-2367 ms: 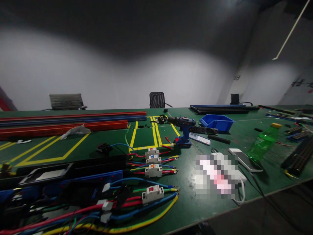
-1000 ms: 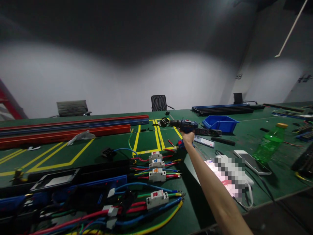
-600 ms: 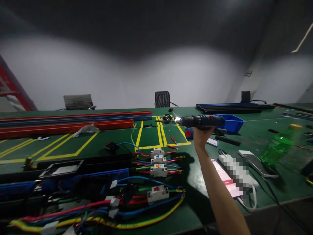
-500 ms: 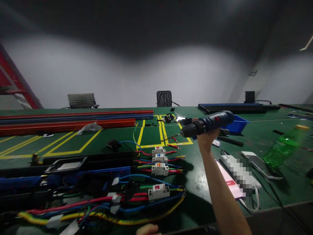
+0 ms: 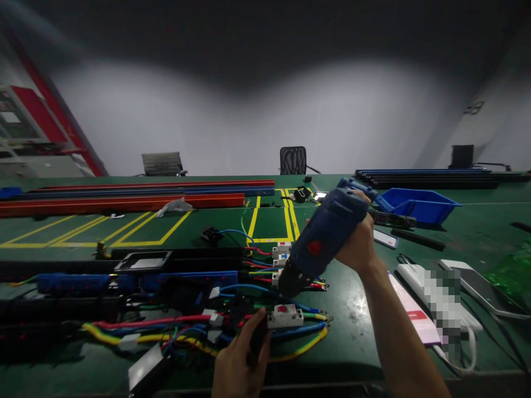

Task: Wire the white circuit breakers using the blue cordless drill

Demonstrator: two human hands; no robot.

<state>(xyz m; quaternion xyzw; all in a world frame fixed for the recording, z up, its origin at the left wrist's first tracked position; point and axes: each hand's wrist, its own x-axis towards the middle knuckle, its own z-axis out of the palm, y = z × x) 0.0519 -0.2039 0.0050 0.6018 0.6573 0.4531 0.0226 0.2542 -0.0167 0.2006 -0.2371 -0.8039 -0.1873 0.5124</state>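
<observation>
My right hand [image 5: 359, 243] is wrapped round the grip of a blue power drill [image 5: 327, 229], whose black chuck points down and left over the white breakers. My left hand [image 5: 244, 359] pinches a dark piece [image 5: 258, 337] beside the nearest breaker [image 5: 285, 316], which has a red switch. What the dark piece is cannot be made out. Red, blue and yellow cables [image 5: 290, 356] run around that breaker. Behind it, other small breakers [image 5: 282, 249] are partly hidden by the drill.
Long black and blue rails [image 5: 178, 279] lie at the left, with orange rails [image 5: 207, 200] behind. At the right are a blue bin [image 5: 418, 204], a white power strip [image 5: 415, 282], a phone [image 5: 477, 282] and a green bottle [image 5: 512, 271].
The drill has swung from nearly level to pointing down, closer to the breakers. My left hand has risen from the bottom edge with a dark piece. The view has shifted left.
</observation>
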